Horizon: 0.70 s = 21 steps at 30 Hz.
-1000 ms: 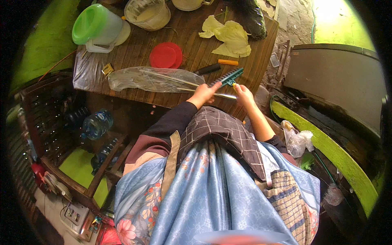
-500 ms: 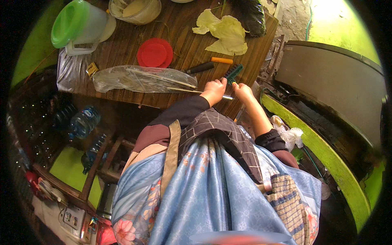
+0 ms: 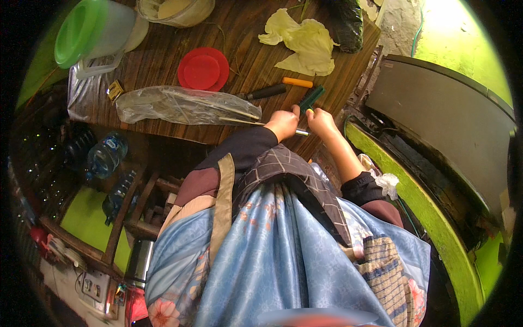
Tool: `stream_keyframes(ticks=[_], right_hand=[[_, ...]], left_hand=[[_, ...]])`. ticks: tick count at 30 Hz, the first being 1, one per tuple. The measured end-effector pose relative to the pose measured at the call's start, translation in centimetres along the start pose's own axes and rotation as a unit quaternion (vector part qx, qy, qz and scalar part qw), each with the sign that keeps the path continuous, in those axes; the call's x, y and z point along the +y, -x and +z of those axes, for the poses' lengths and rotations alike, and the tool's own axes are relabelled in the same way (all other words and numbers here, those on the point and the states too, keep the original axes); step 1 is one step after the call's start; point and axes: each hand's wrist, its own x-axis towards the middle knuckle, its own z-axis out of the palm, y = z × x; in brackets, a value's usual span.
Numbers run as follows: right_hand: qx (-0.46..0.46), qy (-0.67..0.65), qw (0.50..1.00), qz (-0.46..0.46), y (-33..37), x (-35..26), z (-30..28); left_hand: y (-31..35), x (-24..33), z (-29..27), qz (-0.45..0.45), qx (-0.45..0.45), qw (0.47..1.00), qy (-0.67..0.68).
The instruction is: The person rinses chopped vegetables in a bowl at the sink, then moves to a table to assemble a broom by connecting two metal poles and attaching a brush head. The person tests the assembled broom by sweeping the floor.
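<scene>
A dark green tool [image 3: 312,99] with a dark ridged edge and a yellow end lies just beyond my hands, above the wooden table's near right part. My right hand [image 3: 322,122] is closed around its yellow end. My left hand [image 3: 283,123] is closed beside it, fingertips close to the tool's lower edge; what it holds, if anything, is hidden. A short silvery rod [image 3: 302,132] shows past the left hand. Left of that hand, thin pale sticks [image 3: 239,111] lie on and in a clear plastic bag [image 3: 163,106]. A black handle [image 3: 267,91] and an orange handle [image 3: 297,82] rest farther off.
On the wooden table [image 3: 248,57] are a red plate [image 3: 202,70], cabbage leaves [image 3: 308,46], a green-lidded container [image 3: 81,32], a bowl [image 3: 177,13] and a small yellow box [image 3: 114,90]. Water bottles [image 3: 107,156] are below left. A green ledge [image 3: 414,180] runs along the right.
The view has shifted slightly, so the table items appear a little displaced. Both hands stay close together at the green tool, with only a slight change in its angle.
</scene>
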Motion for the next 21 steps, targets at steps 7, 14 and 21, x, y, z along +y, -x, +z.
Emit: stream_keyframes(ticks=[7,14,21], right_hand=[[-0.044,0.019,0.998,0.04,-1.2,-0.3,-0.1],[0.001,0.008,1.0,0.016,-2.0,0.0,-0.5],[-0.185,-0.521,0.832,0.045,2.3,3.0,-5.7]], left_hand=[[0.1,0.2,-0.3,-0.002,0.001,1.0,0.021],[-0.5,0.3,-1.1,-0.043,0.0,0.999,0.005],[2.3,2.4,-4.6,-0.005,0.18,0.983,-0.04]])
